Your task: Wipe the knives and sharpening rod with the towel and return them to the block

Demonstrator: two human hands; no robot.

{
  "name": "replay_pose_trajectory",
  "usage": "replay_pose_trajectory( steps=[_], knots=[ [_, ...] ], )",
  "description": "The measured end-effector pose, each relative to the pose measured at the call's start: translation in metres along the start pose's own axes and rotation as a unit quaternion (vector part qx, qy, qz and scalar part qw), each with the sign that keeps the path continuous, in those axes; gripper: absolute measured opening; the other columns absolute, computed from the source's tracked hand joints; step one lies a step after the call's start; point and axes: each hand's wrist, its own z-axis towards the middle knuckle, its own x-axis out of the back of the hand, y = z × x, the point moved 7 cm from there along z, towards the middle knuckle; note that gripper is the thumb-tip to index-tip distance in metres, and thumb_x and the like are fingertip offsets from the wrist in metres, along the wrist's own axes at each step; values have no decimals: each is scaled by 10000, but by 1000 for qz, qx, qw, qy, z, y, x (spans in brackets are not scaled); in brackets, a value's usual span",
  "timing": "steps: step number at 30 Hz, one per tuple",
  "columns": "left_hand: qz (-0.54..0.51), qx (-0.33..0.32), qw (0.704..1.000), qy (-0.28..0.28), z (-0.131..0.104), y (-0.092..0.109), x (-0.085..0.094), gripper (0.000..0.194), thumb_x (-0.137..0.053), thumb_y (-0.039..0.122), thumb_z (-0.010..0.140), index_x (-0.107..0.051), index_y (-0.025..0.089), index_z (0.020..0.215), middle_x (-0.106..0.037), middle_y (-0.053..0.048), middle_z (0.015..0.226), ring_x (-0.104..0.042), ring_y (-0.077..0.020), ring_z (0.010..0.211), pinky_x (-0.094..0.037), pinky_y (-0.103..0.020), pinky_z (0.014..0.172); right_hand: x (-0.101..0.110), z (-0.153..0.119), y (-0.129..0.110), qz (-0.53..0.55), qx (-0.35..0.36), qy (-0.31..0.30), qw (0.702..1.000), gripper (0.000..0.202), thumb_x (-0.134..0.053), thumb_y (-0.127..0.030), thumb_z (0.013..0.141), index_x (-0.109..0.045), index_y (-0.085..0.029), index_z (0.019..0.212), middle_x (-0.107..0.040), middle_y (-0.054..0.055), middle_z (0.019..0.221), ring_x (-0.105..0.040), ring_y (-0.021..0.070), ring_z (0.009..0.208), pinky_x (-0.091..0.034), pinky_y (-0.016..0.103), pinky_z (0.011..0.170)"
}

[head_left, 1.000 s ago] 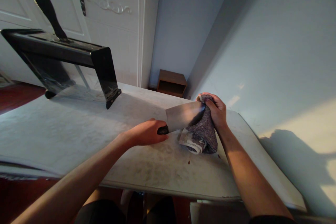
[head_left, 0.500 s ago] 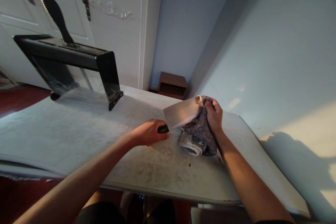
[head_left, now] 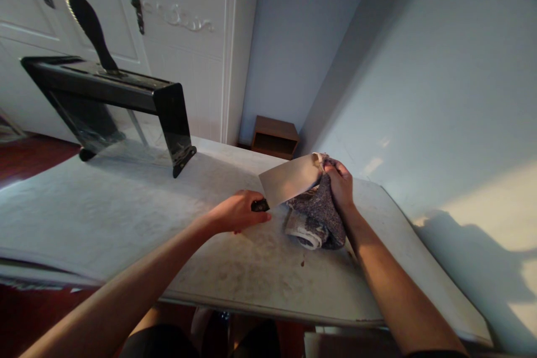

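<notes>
My left hand (head_left: 239,212) is closed around the dark handle of a cleaver (head_left: 289,180), a broad, shiny blade that slants up to the right. At the blade's far end, my right hand (head_left: 340,182) grips a grey-purple cloth (head_left: 323,212) with a pale edge. A fold of the cloth lies around the blade's tip. The rest of it hangs down in a bunch onto the white tabletop (head_left: 235,274), with a rolled pale end at its left. The fingertips of my right hand are partly hidden by the fabric.
A black frame with an upright handle (head_left: 94,33) stands at the table's left back. Beyond the table are a white cabinet (head_left: 184,61) and a small brown box-like shelf (head_left: 274,135). A pale wall (head_left: 440,95) borders the right side. A small brown speck (head_left: 302,263) lies near the cloth.
My right hand and the cloth have shifted very slightly left along the blade's end. The blade's angle has tipped a little and its reflection is duller. The left hand is almost unmoved.
</notes>
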Motion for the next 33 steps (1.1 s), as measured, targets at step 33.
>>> replay_pose_trajectory(
  steps=[33],
  knots=[
    [23,13,999,-32,-3,-3,1,172,-552,363,754,-530,195,781,-520,49,542,-563,-129,383,-400,-180,312,-4,0,11,81,-23,-26,996,258,-688,-336,676,-745,-227,903,-744,-3,899,-634,206,874,-458,343,870]
  ],
)
